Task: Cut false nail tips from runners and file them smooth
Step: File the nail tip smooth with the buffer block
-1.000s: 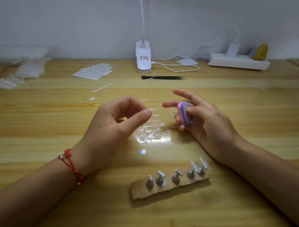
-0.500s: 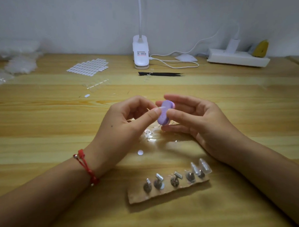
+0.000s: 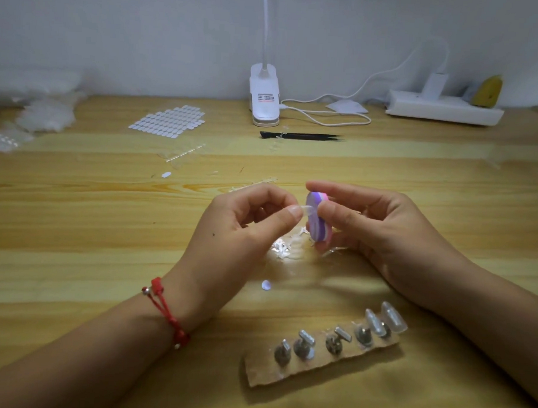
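Purple-pink file (image 3: 318, 221), red wrist cord (image 3: 164, 310).

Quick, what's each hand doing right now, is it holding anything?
Left hand: pinches a clear nail tip between thumb and forefinger.
Right hand: grips the purple filing block, its face at the tip.

Pale wood, grain visible, smooth with a soft sheen: tabletop (image 3: 75, 226).
Clear glossy plastic: nail tip (image 3: 307, 209).
Matt, foam-like, purple and pink layers: buffer block (image 3: 318, 221).
Brown cardboard, rough and ragged-edged: strip (image 3: 285, 371) by the tabletop's near edge.
Shiny grey metal: studs (image 3: 301, 347) on it.
White glossy plastic: clip lamp (image 3: 264, 95) at the far edge.
Red cord: bracelet (image 3: 164, 307).
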Action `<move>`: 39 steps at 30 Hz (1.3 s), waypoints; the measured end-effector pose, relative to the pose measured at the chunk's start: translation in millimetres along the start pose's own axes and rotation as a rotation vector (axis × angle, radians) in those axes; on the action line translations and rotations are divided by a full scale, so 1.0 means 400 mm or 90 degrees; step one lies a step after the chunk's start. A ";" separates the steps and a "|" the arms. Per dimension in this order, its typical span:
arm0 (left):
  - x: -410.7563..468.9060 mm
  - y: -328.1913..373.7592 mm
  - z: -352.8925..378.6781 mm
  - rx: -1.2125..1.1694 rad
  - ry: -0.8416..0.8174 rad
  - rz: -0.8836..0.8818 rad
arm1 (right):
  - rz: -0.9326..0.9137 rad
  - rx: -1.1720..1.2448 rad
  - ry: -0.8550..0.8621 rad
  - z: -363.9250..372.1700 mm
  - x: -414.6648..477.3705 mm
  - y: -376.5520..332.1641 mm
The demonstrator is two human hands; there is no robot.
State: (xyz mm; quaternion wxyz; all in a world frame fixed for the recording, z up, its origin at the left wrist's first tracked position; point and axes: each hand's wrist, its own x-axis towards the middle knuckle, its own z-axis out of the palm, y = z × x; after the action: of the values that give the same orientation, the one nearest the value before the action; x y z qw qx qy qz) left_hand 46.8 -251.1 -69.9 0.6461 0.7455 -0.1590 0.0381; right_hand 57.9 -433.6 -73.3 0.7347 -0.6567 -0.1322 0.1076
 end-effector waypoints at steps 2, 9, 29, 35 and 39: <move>-0.001 0.000 0.000 -0.004 0.018 -0.007 | 0.006 -0.018 -0.010 0.001 -0.001 -0.002; -0.001 0.005 0.002 0.003 0.007 -0.018 | 0.009 -0.024 -0.013 0.002 -0.002 -0.002; 0.001 -0.002 0.003 -0.011 0.019 -0.013 | -0.013 -0.013 -0.015 0.002 0.001 0.002; 0.002 0.003 0.003 -0.051 0.060 -0.028 | -0.009 0.001 -0.017 0.006 0.001 -0.003; 0.000 0.003 0.004 -0.029 0.026 -0.024 | -0.008 0.030 0.018 0.005 0.001 -0.004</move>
State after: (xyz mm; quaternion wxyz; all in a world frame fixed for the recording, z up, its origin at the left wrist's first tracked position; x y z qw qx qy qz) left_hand 46.2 -252.7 -69.1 0.6665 0.7326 -0.1328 0.0375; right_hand 57.7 -431.6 -71.6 0.7525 -0.6397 -0.1230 0.0966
